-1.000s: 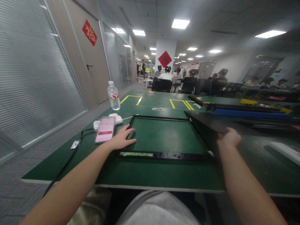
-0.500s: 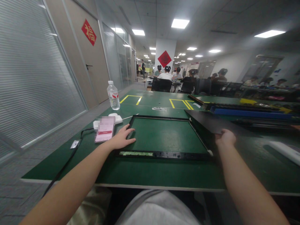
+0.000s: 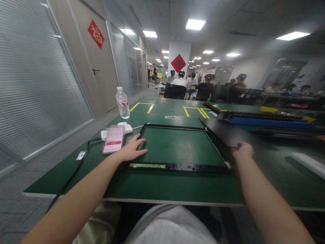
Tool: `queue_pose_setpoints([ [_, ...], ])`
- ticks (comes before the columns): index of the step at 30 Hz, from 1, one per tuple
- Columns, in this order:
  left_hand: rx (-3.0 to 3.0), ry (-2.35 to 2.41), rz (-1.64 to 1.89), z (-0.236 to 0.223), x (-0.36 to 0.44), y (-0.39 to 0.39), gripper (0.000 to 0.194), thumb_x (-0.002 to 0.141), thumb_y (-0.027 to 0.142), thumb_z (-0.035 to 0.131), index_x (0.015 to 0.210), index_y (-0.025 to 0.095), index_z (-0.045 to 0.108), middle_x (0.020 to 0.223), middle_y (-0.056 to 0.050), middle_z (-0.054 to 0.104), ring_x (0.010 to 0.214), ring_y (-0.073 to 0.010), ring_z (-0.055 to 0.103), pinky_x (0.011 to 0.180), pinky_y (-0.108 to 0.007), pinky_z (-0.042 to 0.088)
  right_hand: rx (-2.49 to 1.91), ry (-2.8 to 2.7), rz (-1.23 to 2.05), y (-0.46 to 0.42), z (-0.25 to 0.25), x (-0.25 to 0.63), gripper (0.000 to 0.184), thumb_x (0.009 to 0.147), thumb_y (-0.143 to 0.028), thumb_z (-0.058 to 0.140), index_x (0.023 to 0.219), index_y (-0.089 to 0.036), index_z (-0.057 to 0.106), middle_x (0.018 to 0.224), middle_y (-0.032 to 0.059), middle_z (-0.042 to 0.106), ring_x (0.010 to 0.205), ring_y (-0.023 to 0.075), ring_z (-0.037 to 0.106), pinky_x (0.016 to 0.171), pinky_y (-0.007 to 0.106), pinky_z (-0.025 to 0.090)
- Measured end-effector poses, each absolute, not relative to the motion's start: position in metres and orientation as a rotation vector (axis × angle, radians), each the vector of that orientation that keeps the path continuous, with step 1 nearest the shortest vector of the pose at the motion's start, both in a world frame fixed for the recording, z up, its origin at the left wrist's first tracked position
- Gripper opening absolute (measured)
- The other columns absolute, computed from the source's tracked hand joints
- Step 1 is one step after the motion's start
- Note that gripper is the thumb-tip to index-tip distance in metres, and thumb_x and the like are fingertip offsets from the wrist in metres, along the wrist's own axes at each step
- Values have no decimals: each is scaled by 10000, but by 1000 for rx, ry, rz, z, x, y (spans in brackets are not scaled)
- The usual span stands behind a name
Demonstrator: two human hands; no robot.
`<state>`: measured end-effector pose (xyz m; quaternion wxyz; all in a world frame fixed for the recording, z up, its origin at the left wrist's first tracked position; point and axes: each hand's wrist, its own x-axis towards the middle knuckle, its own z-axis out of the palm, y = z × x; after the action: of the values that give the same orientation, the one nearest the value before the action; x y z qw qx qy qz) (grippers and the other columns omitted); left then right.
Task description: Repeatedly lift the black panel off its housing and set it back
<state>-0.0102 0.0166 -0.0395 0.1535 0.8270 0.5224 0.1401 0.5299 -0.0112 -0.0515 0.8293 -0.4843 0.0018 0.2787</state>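
Note:
A thin black rectangular frame (image 3: 193, 168) lies flat on the green table, with a green strip along the left part of its near side. My left hand (image 3: 132, 149) rests on the frame's left side, fingers spread. At the frame's right, my right hand (image 3: 243, 150) grips the near edge of a thin dark flat panel (image 3: 225, 131), fingers closed on it. The panel is tilted, with its far left corner close to the frame's far right corner. Its right part is blurred against the table.
A phone (image 3: 113, 139) leans by a white object (image 3: 125, 127) left of the frame. Behind stands a water bottle (image 3: 123, 103). A black cable (image 3: 73, 176) crosses the left edge. At right are a blue bar (image 3: 271, 122) and a white bar (image 3: 308, 163). People sit at farther tables.
My right hand has shifted slightly left and down with the dark panel, whose near edge comes a little nearer the frame. My left hand and the frame have stayed put.

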Motion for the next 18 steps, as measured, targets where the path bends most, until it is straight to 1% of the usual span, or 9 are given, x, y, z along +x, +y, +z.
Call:
queue_pose_setpoints([
  [3,2369,1491,410,-40,-10,17,737,792,622,555,1382,181,536,1630,-168,250,1474,-383,279,1186,-504,267,-1069,113,560,-12,-52,531,261,643,-25,547,823,-206,487,811,-33,594,657,129,605,622,341,612],
  [6,2372,1477,425,-40,-11,17,730,792,622,555,1373,180,541,1626,-175,255,1472,-390,281,1180,-520,272,-1072,157,592,-15,-48,528,237,676,-13,520,826,-197,502,851,-17,611,667,117,609,617,306,604],
  [9,2374,1466,422,-40,-11,17,733,795,626,551,1372,174,541,1626,-183,248,1472,-392,278,1179,-526,269,-1064,160,617,-16,-46,525,233,694,13,474,811,-186,510,840,-13,606,650,102,596,602,261,590],
  [13,2384,1459,437,-42,-12,18,726,790,620,565,1369,183,544,1624,-176,263,1465,-391,297,1172,-525,284,-1079,147,604,-16,-47,525,276,654,24,491,825,-192,509,806,-22,594,649,118,596,606,286,600],
  [16,2388,1478,443,-42,-13,22,678,834,552,515,1376,146,538,1612,-185,292,1466,-369,304,1187,-501,267,-1089,98,596,-15,-50,528,282,643,14,506,826,-201,493,786,-33,581,643,123,590,627,313,607],
  [18,2391,1491,480,-42,-13,25,601,866,451,455,1364,127,545,1578,-178,364,1455,-344,337,1192,-490,268,-1087,74,600,-14,-52,530,271,645,-1,518,818,-206,479,777,-40,575,632,123,582,636,327,610],
])
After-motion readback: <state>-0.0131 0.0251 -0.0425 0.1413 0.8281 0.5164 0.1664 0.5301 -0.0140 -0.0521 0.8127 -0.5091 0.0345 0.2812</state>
